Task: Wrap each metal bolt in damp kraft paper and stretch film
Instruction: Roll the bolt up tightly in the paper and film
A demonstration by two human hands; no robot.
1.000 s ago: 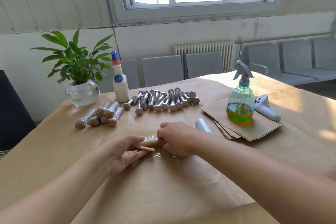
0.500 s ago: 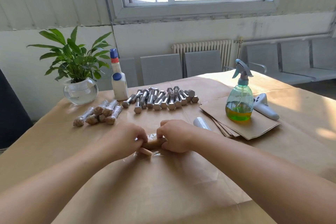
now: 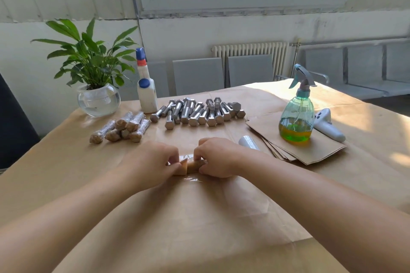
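A paper-wrapped bolt [image 3: 188,165] lies on a sheet of clear stretch film [image 3: 193,180] at the table's middle. My left hand [image 3: 153,162] pinches its left end and my right hand [image 3: 216,157] grips its right end, so most of it is hidden. Several bare metal bolts [image 3: 197,113] lie in a row farther back. Several finished wrapped bolts [image 3: 124,127] sit in a pile to the left. The stretch film roll [image 3: 248,142] lies just right of my right hand. A stack of kraft paper sheets [image 3: 310,150] carries the green spray bottle [image 3: 297,117].
A potted plant in a glass bowl [image 3: 98,99] and a white bottle with a blue cap [image 3: 146,93] stand at the back left. A white handheld controller [image 3: 328,126] lies right of the spray bottle. Kraft paper covers the table [image 3: 199,217]. Grey chairs stand behind.
My left hand has turned over and closed onto the wrapped bolt's left end, fingers now curled over it. The right hand stayed on the right end.
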